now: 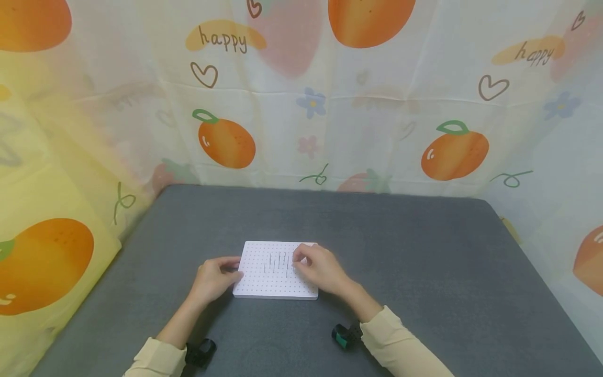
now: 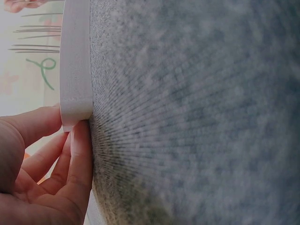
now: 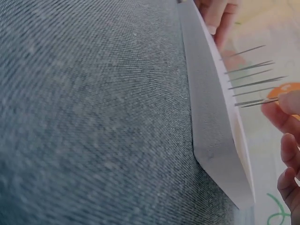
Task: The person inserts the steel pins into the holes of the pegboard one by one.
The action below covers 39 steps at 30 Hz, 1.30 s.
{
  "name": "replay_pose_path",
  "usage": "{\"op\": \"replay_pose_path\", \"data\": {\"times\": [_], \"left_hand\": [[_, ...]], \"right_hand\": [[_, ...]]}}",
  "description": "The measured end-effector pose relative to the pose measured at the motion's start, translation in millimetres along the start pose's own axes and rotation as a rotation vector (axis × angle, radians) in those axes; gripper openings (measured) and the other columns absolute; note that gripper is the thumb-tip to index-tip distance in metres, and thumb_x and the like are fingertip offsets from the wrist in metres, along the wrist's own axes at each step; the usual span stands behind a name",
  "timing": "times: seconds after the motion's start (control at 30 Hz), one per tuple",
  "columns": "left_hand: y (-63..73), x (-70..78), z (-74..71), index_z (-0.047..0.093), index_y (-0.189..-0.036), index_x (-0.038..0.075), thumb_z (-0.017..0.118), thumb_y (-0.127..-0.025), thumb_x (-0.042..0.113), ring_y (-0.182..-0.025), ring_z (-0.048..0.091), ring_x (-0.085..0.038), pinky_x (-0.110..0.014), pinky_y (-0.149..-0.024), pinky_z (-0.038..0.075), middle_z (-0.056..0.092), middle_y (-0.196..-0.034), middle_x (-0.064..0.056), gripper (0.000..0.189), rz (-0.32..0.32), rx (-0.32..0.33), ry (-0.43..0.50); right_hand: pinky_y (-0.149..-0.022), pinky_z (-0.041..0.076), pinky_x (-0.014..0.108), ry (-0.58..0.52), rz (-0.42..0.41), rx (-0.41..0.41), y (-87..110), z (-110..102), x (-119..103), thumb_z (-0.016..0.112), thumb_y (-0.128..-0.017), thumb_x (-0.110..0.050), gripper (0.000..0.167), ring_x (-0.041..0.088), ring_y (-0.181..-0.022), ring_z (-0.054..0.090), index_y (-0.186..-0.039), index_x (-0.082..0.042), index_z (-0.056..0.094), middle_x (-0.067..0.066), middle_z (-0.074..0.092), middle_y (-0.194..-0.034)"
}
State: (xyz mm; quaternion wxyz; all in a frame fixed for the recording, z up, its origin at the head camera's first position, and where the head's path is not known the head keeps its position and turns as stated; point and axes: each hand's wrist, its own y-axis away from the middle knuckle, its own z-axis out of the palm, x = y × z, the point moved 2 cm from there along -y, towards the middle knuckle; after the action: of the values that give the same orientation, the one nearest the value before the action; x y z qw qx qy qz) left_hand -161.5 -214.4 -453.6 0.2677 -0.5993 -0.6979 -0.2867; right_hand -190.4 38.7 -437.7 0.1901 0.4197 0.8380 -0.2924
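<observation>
A white board (image 1: 254,289) with rows of small holes lies flat on the grey table. Several thin dark needles (image 3: 251,85) stand upright in its holes. My left hand (image 1: 213,281) holds the board's left edge, and in the left wrist view its thumb (image 2: 42,123) lies at the upper rim with fingers against the side. Over the right part of the board, my right hand (image 1: 326,269) pinches a needle (image 3: 257,103) near its top between thumb and index finger. That needle's lower end reaches the board's surface in the right wrist view.
The grey tabletop (image 1: 414,262) spreads around the board on all sides. Behind it hangs a fruit-printed cloth (image 1: 282,131), with a yellow stretch (image 1: 37,183) of it at the left. A black wrist camera (image 1: 346,335) sits at the right cuff.
</observation>
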Motion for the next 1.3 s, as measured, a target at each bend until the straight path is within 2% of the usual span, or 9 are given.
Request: {"op": "replay_pose_path", "data": {"times": [0.5, 1.3], "left_hand": [[0.4, 0.8, -0.4, 0.062, -0.115, 0.001, 0.069, -0.077, 0.009, -0.072, 0.06, -0.015, -0.027, -0.057, 0.046, 0.066, -0.104, -0.015, 0.04, 0.005, 0.004, -0.006], [0.6, 0.5, -0.3, 0.062, -0.115, 0.001, 0.069, -0.077, 0.01, -0.071, 0.059, -0.014, -0.027, -0.057, 0.046, 0.066, -0.104, -0.015, 0.039, -0.001, -0.002, -0.014]], "right_hand": [[-0.057, 0.034, 0.021, 0.044, 0.018, -0.039, 0.7, 8.1, 2.3, 0.064, -0.082, -0.017, 0.008, 0.004, -0.062, 0.043, -0.084, -0.023, 0.06, -0.012, 0.044, -0.063], [-0.059, 0.037, 0.02, 0.071, -0.003, -0.065, 1.4, 9.5, 3.0, 0.059, -0.085, -0.021, 0.004, 0.004, -0.065, 0.045, -0.084, -0.017, 0.061, -0.011, 0.049, -0.069]]}}
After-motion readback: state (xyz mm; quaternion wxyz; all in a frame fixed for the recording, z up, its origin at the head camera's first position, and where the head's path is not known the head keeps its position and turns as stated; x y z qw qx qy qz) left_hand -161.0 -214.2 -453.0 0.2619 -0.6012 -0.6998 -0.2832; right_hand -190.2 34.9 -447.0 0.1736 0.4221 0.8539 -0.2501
